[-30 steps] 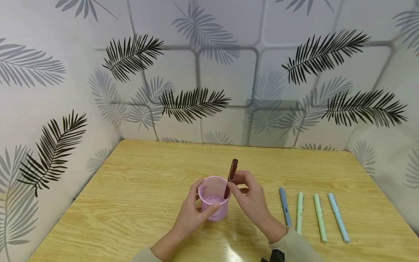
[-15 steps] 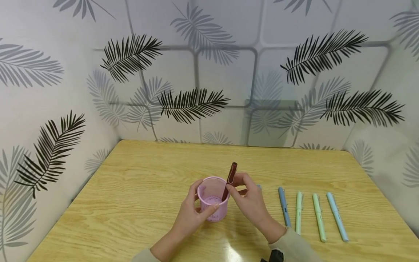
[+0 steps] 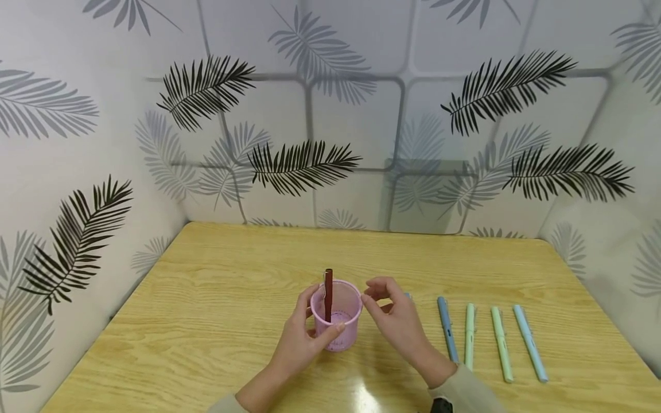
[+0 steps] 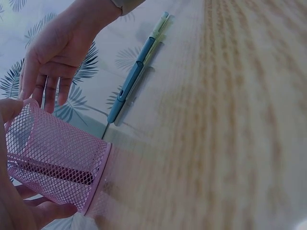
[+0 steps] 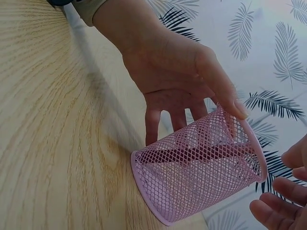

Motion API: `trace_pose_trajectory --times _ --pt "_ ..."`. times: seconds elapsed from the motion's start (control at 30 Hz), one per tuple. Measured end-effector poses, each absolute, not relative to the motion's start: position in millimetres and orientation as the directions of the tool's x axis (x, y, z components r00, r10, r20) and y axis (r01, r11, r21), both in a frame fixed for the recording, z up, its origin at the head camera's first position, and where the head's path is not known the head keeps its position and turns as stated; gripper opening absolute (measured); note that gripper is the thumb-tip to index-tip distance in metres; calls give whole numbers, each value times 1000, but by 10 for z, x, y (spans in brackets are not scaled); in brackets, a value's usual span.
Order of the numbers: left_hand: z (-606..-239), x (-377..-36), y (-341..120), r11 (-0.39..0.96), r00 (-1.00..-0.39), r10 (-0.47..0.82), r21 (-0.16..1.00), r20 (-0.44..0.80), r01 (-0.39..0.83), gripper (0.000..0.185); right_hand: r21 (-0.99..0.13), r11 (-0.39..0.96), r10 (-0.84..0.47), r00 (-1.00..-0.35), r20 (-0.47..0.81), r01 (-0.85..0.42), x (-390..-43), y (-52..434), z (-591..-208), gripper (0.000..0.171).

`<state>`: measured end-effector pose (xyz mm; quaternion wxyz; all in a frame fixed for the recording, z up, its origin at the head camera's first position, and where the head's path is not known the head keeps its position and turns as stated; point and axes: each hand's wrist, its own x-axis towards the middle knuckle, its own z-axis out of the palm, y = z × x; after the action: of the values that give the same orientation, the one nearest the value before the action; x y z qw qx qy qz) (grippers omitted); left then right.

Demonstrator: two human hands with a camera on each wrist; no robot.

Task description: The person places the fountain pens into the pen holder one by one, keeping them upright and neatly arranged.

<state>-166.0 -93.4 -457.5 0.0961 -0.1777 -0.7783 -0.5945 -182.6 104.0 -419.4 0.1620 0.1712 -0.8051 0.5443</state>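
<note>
A pink mesh pen cup stands on the wooden table, gripped by my left hand around its left side, thumb over the front rim. Inside it a dark red pen leans at the left, its upper end above the rim. The pen also shows through the mesh in the right wrist view. My right hand is just right of the cup, fingers loosely bent and holding nothing, fingertips close to the rim. In the left wrist view that right hand hangs with its fingers apart beside the cup.
To the right of my right hand lie a dark blue pen, two light green pens and a light blue pen, roughly side by side. A small blue tip peeks out behind my right hand. Leaf-patterned walls border the table.
My right hand has let go of the dark red pen, which has tipped from the cup's right side to its left and sits lower. The left hand keeps its grip on the cup.
</note>
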Motion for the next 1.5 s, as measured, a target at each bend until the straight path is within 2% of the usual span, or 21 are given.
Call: trace_pose_trajectory --times 0.2,0.53,1.03,1.5 --pt "-4559 -1674 -935 229 -926 168 901 338 370 78 -815 361 -98 -888 450 -453 -1824 1085 -4204 20" --pt "-4226 -1496 -899 209 -927 188 909 325 361 74 -829 372 -59 -902 427 -417 -1823 1228 -4210 21" --pt "-4217 -1496 -894 222 -928 202 909 312 353 75 -845 391 -60 -927 371 -364 -1779 1417 -4192 25" --pt "-4182 -1476 -874 260 -937 190 905 293 336 80 -831 473 -22 -946 322 -294 -1683 1648 -4157 25"
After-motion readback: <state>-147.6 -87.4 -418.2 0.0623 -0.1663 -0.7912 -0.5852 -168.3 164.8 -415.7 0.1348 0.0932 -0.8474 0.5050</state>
